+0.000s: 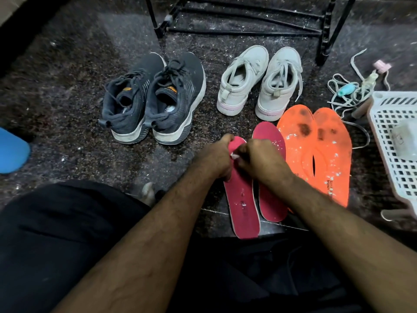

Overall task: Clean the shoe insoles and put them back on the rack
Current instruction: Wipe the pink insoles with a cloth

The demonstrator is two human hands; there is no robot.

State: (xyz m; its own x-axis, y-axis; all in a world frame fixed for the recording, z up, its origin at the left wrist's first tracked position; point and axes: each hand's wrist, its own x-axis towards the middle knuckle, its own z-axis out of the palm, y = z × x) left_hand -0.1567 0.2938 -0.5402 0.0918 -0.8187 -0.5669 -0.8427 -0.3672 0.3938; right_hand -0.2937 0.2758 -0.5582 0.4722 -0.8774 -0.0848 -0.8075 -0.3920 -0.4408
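- While both forearms are stretched forward over the dark speckled floor (67, 91), the left hand (215, 158) and the right hand (257, 158) are brought together above the left pink insole (243, 199).
- The left hand's fingers are curled down over the toe end of that insole, and its upper part is gripped; the heel end is seen resting low, near the person's dark-clothed lap.
- A small white scrap (234, 156) is pinched between the two hands; the right hand's fingers are curled tightly round it, though what the scrap is cannot be told.
- The right pink insole (270, 175) is laid flat just beside the first, partly hidden under the right wrist.
- A pair of orange insoles (320, 154) is spread out to the right, edges overlapping, their surfaces marked with dark smudges and white flecks.
- Further back, a pair of dark grey sneakers (155, 98) is set heels toward the camera, and a pair of pale grey sneakers (259, 80) is placed beside them, just behind the orange pair.
- The black rack (248, 19) is seen at the top, its lower bars dusted with white specks.
- At the right edge a white plastic basket (397, 141) is found, with loose laces (347, 91) tangled on the floor behind it.
- A blue object (12, 152) is cut off at the left edge.
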